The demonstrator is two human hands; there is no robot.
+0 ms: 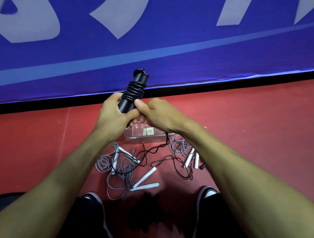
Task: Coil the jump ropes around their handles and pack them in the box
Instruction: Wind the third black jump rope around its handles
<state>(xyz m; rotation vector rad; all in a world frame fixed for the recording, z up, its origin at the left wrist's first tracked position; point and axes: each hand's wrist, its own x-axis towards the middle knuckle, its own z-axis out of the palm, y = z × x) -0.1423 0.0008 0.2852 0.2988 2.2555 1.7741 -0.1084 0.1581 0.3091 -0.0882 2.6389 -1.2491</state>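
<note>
left hand: fingers curled, gripping | right hand: fist-like, pinching

Around the one clear box are counted six white handles, three grey ropes, one black rope

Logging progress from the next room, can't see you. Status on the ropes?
Left hand grips black handles; right hand pinches black rope, partly coiled. Clear box holds no ropes. Grey ropes loose on floor, tangled with black slack.
</note>
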